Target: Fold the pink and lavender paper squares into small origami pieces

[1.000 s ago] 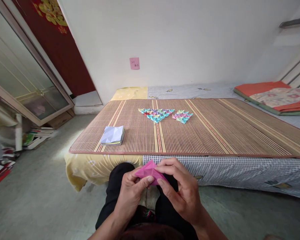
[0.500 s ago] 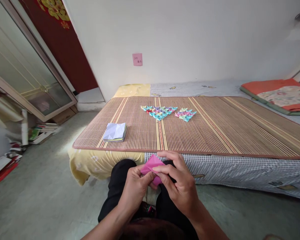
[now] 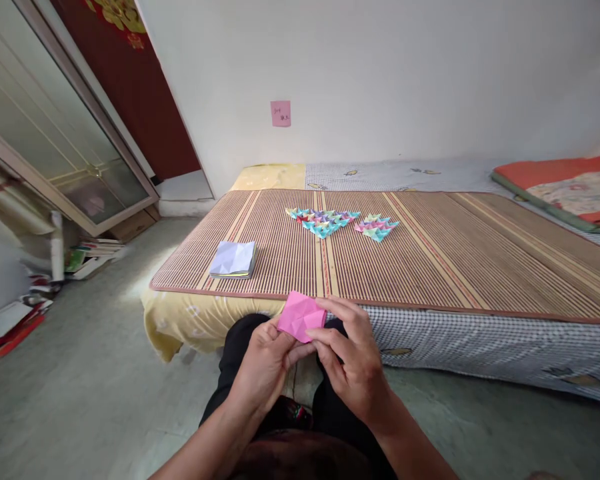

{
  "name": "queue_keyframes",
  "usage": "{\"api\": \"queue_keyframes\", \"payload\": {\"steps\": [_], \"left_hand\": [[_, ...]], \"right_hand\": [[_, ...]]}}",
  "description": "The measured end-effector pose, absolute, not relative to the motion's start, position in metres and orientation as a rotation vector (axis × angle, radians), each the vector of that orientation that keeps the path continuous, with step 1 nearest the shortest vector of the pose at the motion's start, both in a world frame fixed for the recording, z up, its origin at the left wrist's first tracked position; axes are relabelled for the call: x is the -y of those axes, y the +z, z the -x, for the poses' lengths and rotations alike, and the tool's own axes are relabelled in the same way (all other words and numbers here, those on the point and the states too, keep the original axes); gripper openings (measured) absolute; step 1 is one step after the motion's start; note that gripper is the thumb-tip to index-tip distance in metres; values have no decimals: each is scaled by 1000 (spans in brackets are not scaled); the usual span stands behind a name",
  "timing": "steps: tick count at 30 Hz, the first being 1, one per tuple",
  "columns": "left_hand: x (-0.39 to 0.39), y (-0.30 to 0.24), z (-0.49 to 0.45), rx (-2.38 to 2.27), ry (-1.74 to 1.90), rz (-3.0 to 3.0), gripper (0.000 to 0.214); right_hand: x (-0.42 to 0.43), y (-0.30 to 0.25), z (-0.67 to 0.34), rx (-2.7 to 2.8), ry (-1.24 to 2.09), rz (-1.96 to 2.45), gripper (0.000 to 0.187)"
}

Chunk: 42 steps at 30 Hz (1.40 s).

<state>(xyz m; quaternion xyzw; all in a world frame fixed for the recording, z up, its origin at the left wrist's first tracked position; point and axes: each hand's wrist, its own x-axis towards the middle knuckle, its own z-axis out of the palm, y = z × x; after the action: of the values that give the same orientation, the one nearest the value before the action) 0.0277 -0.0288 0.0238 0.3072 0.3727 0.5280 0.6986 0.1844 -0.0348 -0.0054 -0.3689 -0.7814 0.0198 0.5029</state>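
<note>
A pink sheet of folding paper (image 3: pixel 300 316), creased across its face, is held up over my lap near the bed's front edge. My left hand (image 3: pixel 267 360) pinches its lower left side, with the thumb in front and fingers behind. My right hand (image 3: pixel 353 353) has its fingertips on the paper's right edge and lower right corner. On the mat beyond lie a larger group of folded paper pieces (image 3: pixel 323 222) in mixed colours and a smaller group (image 3: pixel 377 227) to its right. A stack of creased paper squares (image 3: pixel 233 259), pale lilac on top, sits to the left.
A striped mat (image 3: pixel 430 280) covers the bed, with a folded orange and floral quilt (image 3: pixel 570 190) at the right. A pink note (image 3: pixel 281 113) is stuck to the wall. On the floor at left are books (image 3: pixel 93 257) beside a glazed door (image 3: pixel 65 133).
The pink paper has been opened from a narrower folded shape into a flatter square facing me. My right fingers have shifted to its right edge. The view has turned slightly left.
</note>
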Motion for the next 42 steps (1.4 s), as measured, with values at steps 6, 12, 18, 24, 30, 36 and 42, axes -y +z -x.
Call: {"api": "queue_keyframes", "payload": {"steps": [6,12,18,24,30,36,42], "left_hand": [[27,24,-20,-782,1164,-654,25],[24,26,-12,-751,1127,-591,13],[25,29,-5,-707,1101,-509,20],[20,23,-12,-832,1062,-566,34],[18,18,-19,-914,1100,-518,45],[16,16,-22,-947,1153,-503,44],[14,9,-24,-960,1238,-592,43]], "right_hand": [[33,-3,-186,1871,93,918,26],[31,-3,-187,1888,69,910,26],[28,-1,-188,1940,76,905,24],[27,3,-190,1989,138,867,22],[25,1,-192,2037,198,836,23],[22,-4,-193,2049,259,821,26],[23,-8,-193,1891,484,855,20]]}}
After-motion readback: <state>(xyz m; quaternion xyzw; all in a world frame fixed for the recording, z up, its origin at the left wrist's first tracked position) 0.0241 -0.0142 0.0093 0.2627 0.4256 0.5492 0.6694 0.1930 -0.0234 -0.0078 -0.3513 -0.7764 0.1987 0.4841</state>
